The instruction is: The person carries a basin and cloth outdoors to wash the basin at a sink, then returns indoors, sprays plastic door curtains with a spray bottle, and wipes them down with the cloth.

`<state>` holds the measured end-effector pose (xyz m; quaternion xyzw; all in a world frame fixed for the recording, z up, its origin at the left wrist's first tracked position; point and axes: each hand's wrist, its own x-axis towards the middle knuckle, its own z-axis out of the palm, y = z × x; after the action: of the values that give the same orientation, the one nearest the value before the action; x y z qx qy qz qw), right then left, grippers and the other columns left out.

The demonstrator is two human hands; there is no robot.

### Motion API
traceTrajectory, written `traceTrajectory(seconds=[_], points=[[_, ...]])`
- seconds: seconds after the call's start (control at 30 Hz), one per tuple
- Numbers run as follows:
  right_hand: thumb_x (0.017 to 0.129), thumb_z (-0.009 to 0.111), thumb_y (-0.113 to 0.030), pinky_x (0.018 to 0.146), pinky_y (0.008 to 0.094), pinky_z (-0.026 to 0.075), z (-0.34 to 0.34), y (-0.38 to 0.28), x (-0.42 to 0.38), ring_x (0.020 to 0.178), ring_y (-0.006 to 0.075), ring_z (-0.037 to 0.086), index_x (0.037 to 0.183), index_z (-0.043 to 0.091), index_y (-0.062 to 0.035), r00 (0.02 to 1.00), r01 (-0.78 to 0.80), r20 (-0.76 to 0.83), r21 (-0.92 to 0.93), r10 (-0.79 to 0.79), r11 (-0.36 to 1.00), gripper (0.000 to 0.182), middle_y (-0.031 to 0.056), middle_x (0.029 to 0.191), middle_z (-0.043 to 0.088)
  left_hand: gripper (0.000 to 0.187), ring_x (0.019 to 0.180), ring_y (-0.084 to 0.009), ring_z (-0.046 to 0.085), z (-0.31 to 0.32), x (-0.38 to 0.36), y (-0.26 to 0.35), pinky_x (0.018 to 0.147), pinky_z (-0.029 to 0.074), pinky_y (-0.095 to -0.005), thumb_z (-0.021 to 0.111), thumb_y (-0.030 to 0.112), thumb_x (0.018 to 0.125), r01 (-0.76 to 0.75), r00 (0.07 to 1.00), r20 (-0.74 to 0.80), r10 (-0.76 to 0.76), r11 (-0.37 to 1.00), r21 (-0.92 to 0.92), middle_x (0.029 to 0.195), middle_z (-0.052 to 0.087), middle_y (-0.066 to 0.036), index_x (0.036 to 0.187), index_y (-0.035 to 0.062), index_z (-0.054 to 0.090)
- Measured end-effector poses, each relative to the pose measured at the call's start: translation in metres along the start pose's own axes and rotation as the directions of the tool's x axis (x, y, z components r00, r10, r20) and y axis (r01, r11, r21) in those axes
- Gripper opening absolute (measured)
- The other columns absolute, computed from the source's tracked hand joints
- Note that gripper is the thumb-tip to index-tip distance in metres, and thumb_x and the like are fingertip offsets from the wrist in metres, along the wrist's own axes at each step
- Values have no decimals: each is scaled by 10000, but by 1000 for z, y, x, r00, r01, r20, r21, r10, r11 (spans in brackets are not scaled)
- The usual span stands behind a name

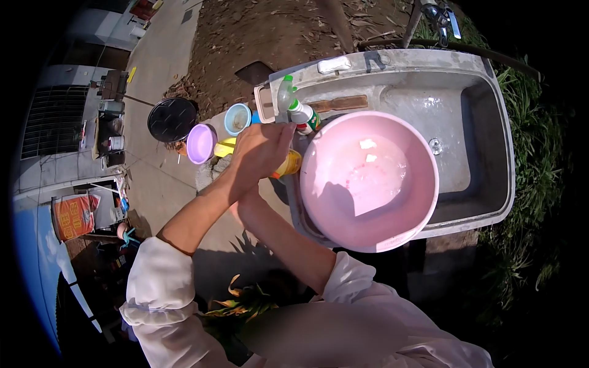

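My forearms cross at the left side of the sink. My left hand [264,148] lies uppermost, its back toward me and its fingers curled down over a yellow bottle [291,164] with orange on its label. More yellow [225,147] shows on the other side of this hand. Beneath it, my right hand [235,211] is mostly hidden, with only a little showing below the left wrist. Just past the left fingertips stands a spray bottle [300,114] with a green trigger head. A pink basin [316,202] with some water and two small pale pieces sits close by on the right.
The grey stone sink [485,153] carries the basin on its left part, and a faucet [440,24] rises behind it. A white brush-like item [334,64] lies on the back rim. Beyond my hands are a purple basin [201,145], a blue bucket [237,118] and a black round lid [173,119].
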<state>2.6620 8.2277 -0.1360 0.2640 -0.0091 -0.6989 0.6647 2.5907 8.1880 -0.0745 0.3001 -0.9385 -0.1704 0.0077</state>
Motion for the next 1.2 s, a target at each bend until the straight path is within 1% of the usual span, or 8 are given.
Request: traceTrajectory(seconds=[0.27,0.47,0.53,0.67,0.97,1.03,1.13,1.2], points=[[921,356,-499,943,408,387,2,0,-3,1128,181,468,1241,404,-206,993,-33,-108,81,42,996,437,0,1201,479,348,576,-380,583,8,-3,9,576,470,-445,452,294,908,9,999,-37,-4,993,119,626,601,-182,770,43,651],[939,299,-488,941,402,391,5,1,6,1136,180,467,1260,400,-213,975,-42,-208,178,79,983,435,0,1213,481,412,620,-368,596,-6,-2,12,616,476,-439,403,328,923,10,998,56,-16,995,103,647,608,-182,724,38,618],[945,280,-485,940,400,393,7,2,10,1139,180,467,1266,398,-215,967,-37,-242,193,85,980,436,0,1216,482,444,667,-395,593,-10,0,11,661,466,-463,372,349,923,161,981,92,-171,981,112,671,608,-206,749,24,619],[949,300,-423,929,395,402,2,8,17,1133,200,483,1279,388,-180,965,74,-261,225,-13,972,419,25,1225,493,445,689,-411,590,-4,-2,4,695,455,-474,358,357,921,235,972,6,-236,971,42,677,607,-217,795,26,626],[947,323,-409,925,391,406,-6,14,23,1117,203,494,1269,393,-162,973,109,-221,165,-71,980,411,35,1202,504,377,545,-359,586,11,-4,9,557,464,-451,391,323,937,29,995,-99,-14,988,152,562,570,-174,805,51,617],[947,329,-406,924,390,407,-6,10,21,1114,204,496,1267,394,-159,970,136,-221,136,-104,981,410,37,1197,506,405,579,-355,599,0,2,7,600,466,-451,375,345,934,170,984,-59,-168,985,29,575,584,-175,851,59,650],[946,345,-392,922,387,408,-11,13,22,1110,202,498,1264,397,-151,964,150,-240,145,-112,978,402,41,1189,509,430,613,-357,608,-11,4,6,633,464,-451,359,358,931,294,954,38,-296,954,50,592,595,-179,883,63,669],[943,368,-370,920,383,410,-19,16,23,1110,196,498,1262,400,-143,957,126,-281,177,-73,976,392,46,1183,510,444,616,-369,603,3,1,-3,635,464,-455,354,362,934,271,963,-5,-271,961,50,606,598,-184,843,56,663]])
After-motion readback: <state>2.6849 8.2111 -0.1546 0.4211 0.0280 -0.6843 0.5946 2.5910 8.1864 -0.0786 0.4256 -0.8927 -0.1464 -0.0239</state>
